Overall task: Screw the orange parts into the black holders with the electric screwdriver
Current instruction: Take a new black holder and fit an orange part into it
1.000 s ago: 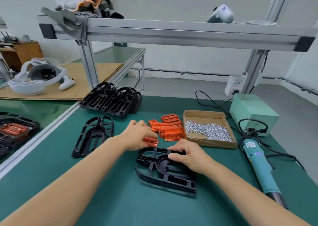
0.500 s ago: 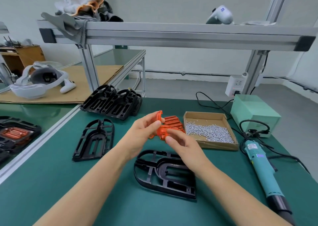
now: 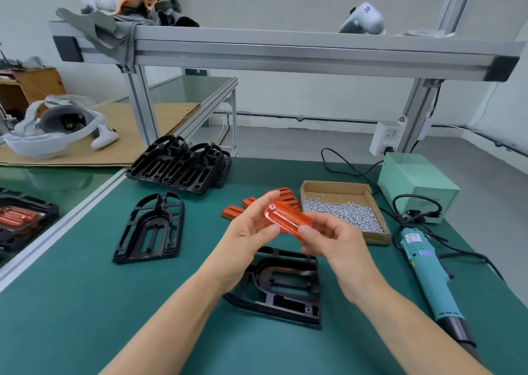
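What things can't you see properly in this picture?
Head view only:
- Electric screwdriver: its tip is cut off by the bottom right edge.
- Black holder: its near left part is hidden behind the left hand.
- Screws: too small to count.
- Screwdriver label: too small to read.

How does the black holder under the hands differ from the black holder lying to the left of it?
The holder under the hands lies close to the person, partly hidden by the left hand and right hand; the left holder lies farther away, fully in view. Their rounded ends point different ways. Both are empty, flat on the green mat.
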Available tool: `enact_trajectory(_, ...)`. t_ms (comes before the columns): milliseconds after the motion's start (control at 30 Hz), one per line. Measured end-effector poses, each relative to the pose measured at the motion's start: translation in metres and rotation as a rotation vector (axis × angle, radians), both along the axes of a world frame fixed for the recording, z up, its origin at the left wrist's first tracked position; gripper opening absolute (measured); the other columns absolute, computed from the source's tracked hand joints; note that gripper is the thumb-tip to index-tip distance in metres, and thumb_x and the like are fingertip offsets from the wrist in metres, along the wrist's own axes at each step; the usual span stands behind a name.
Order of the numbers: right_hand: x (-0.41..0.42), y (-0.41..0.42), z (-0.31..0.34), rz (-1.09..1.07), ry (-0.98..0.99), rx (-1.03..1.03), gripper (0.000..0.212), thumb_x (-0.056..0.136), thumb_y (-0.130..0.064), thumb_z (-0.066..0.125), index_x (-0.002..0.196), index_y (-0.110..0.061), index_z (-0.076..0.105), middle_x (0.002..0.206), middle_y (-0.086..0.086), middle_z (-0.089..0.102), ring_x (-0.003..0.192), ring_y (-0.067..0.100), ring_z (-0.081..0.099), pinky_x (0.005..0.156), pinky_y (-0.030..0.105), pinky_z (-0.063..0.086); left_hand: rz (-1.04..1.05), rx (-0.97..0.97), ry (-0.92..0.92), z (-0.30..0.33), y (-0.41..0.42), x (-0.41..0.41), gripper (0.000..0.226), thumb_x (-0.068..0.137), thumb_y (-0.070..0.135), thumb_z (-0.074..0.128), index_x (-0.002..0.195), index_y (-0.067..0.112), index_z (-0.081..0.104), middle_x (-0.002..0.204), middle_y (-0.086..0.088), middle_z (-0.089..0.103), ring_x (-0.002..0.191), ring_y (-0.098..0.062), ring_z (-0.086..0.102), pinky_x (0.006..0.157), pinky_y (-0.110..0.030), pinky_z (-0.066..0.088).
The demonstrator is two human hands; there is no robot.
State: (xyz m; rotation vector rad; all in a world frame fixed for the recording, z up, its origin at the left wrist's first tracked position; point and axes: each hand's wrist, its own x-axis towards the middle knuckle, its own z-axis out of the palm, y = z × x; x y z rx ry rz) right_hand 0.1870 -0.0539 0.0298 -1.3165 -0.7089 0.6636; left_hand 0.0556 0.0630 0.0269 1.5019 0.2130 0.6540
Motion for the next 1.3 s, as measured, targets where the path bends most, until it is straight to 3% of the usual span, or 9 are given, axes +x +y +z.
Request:
enact_trajectory(133,0.002,-0.012,0.000,0.011,-0.085,-0.010,0.028,0.081,-0.004,0.073,0.108,-0.012,0.070,0.094,0.004,0.072,0.079,0.009,0.068,0.064,0.021,0.055,0.034,-0.020,0.012,-0.003,-0.001,-0.002,0.050,0.087,-0.008,0.057,0.129,0.019,0.053,0.122,0.003,0.066,0.111,-0.013,0.061,0.098,-0.025,0.046)
enact_trajectory(400,0.002,-0.028,-0.001,0.049,-0.046,-0.010,0.037,0.068,-0.019,0.076,0.104,-0.018,0.071,0.086,-0.003,0.072,0.078,0.009,0.068,0.064,0.022,0.055,0.074,-0.036,0.056,-0.010,-0.005,-0.007,0.050,0.080,-0.010,0.066,0.122,0.017,0.061,0.122,-0.005,0.065,0.104,-0.021,0.066,0.087,-0.026,0.052)
enact_trajectory(533,0.003,-0.032,-0.004,0.046,-0.049,-0.020,0.037,0.067,-0.020,0.076,0.104,-0.018,0.072,0.088,0.000,0.071,0.078,0.010,0.068,0.063,0.022,0.055,0.088,0.025,0.092,-0.010,-0.006,-0.010,0.047,0.078,-0.007,0.070,0.116,0.020,0.063,0.113,0.001,0.070,0.099,-0.016,0.067,0.083,-0.019,0.051)
enact_trajectory(667,0.007,-0.038,-0.006,0.115,-0.055,-0.067,0.044,0.063,-0.019,0.081,0.106,-0.022,0.071,0.094,0.001,0.073,0.078,0.010,0.067,0.069,0.019,0.054,0.146,0.189,0.204,-0.009,-0.004,-0.012,0.046,0.077,0.001,0.075,0.111,0.030,0.064,0.107,0.012,0.071,0.101,-0.004,0.065,0.091,-0.020,0.049)
enact_trajectory(767,0.010,-0.044,-0.009,0.169,-0.247,-0.179,0.044,0.072,-0.006,0.082,0.107,-0.028,0.068,0.085,-0.010,0.070,0.076,0.004,0.063,0.072,0.016,0.051,0.164,0.343,0.331,-0.010,-0.001,-0.014,0.046,0.076,0.012,0.078,0.111,0.039,0.062,0.107,0.017,0.069,0.108,0.002,0.060,0.103,-0.027,0.041)
enact_trajectory(900,0.011,-0.049,-0.018,0.129,-0.410,-0.284,0.033,0.077,-0.007,0.079,0.103,-0.026,0.070,0.082,-0.007,0.064,0.069,0.003,0.055,0.065,0.015,0.045,0.145,0.532,0.476,-0.012,-0.004,-0.016,0.043,0.076,0.024,0.077,0.105,0.050,0.057,0.107,0.024,0.063,0.113,0.004,0.052,0.106,-0.032,0.037)
enact_trajectory(967,0.012,-0.051,-0.023,0.141,-0.413,-0.311,0.023,0.080,-0.009,0.077,0.098,-0.023,0.072,0.077,-0.008,0.061,0.064,0.001,0.052,0.060,0.015,0.044,0.131,0.605,0.543,-0.013,-0.006,-0.015,0.043,0.077,0.028,0.076,0.113,0.044,0.059,0.105,0.027,0.057,0.116,-0.001,0.045,0.107,-0.036,0.034)
enact_trajectory(1067,0.013,-0.051,-0.029,0.164,-0.485,-0.386,0.015,0.084,-0.014,0.074,0.096,-0.023,0.072,0.073,-0.010,0.060,0.063,0.000,0.050,0.063,0.013,0.042,0.109,0.770,0.605,-0.015,-0.008,-0.013,0.045,0.078,0.031,0.074,0.121,0.033,0.059,0.100,0.027,0.050,0.099,0.014,0.029,0.103,-0.027,0.022)
enact_trajectory(1300,0.012,-0.039,-0.034,0.117,-0.668,-0.477,0.022,0.088,-0.026,0.071,0.110,-0.026,0.070,0.081,-0.010,0.063,0.069,-0.004,0.053,0.069,0.011,0.041,0.133,0.949,0.708,-0.011,-0.006,-0.010,0.044,0.077,0.043,0.072,0.119,0.035,0.060,0.105,0.016,0.042,0.104,-0.004,0.032,0.094,-0.023,0.017)
